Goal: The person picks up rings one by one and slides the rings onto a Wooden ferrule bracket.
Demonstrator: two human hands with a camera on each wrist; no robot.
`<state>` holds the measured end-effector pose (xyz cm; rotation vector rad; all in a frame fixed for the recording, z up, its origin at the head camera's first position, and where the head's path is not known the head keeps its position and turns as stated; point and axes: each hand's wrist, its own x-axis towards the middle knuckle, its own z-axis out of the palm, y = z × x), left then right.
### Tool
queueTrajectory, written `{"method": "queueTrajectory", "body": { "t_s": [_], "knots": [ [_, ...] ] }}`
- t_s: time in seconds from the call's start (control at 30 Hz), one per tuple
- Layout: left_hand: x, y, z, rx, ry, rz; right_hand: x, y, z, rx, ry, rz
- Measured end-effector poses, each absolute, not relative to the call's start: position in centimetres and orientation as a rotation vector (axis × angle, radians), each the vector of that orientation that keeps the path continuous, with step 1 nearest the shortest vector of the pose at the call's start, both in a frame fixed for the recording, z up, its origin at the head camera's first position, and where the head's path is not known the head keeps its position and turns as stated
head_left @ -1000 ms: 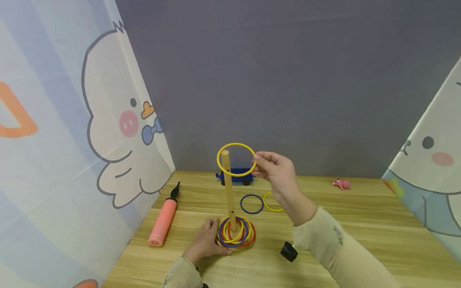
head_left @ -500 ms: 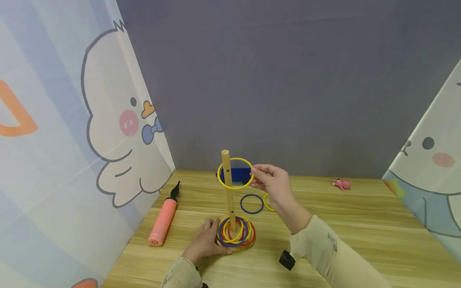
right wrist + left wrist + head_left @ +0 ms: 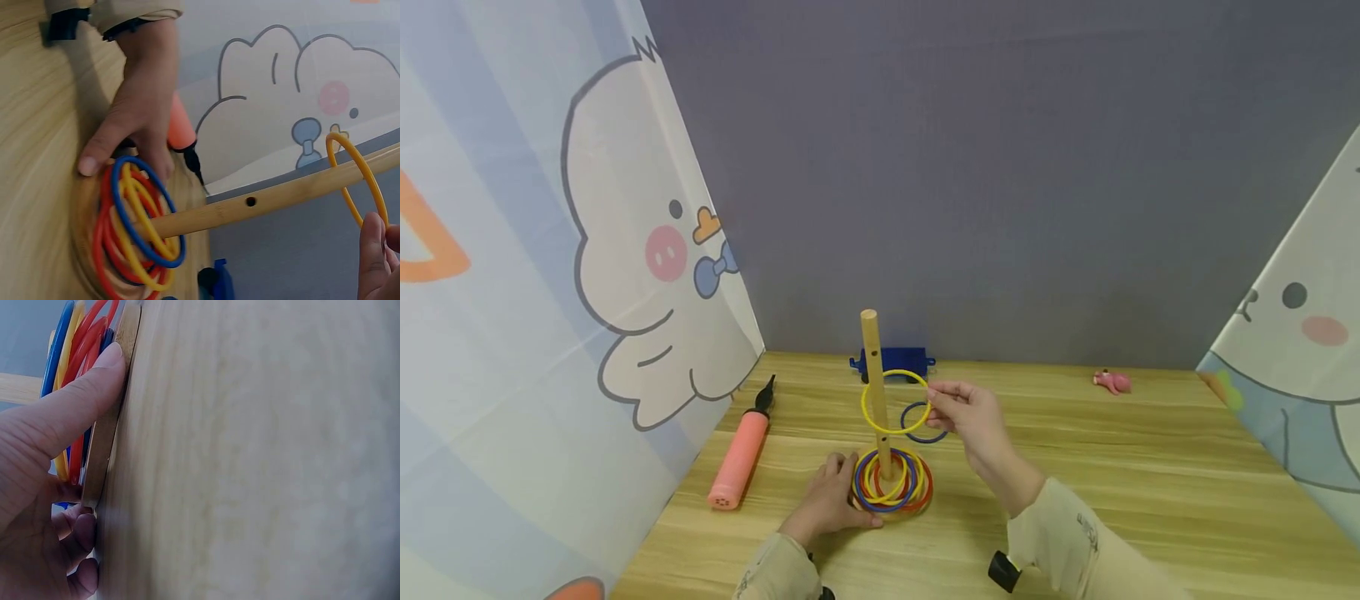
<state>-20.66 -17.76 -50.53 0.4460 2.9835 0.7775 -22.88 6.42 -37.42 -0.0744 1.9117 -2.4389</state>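
A wooden ring-toss stand has an upright peg [image 3: 872,358] on a round base [image 3: 103,450]. My left hand [image 3: 827,504] grips the base from the left, thumb along the near edge. Around the peg's foot lie several red, yellow and blue rings [image 3: 119,215]. With thumb and fingertips, my right hand [image 3: 979,425] pinches the right side of a yellow ring [image 3: 863,408]. That ring encircles the peg about halfway up, above the pile, as the right wrist view also shows.
Behind the peg lies a blue ring [image 3: 904,427] on the wooden table. A blue toy vehicle [image 3: 902,358] stands at the back. A pink hand pump [image 3: 741,458] lies at the left, and a small pink toy [image 3: 1112,382] at the back right. Cloth walls enclose the table.
My right hand has lowered the yellow ring from the peg's top to about mid-height. The yellow ring on the table is now hidden behind that hand. My left hand stays on the base.
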Motion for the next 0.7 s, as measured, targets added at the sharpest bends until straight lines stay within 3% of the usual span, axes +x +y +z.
{"method": "queueTrajectory", "body": {
  "t_s": [0.7],
  "knots": [
    [-20.7,-17.7,-50.6,0.443,2.976,0.813,-22.5,5.5,-46.4,-0.032,1.961,-2.32]
  ]
}}
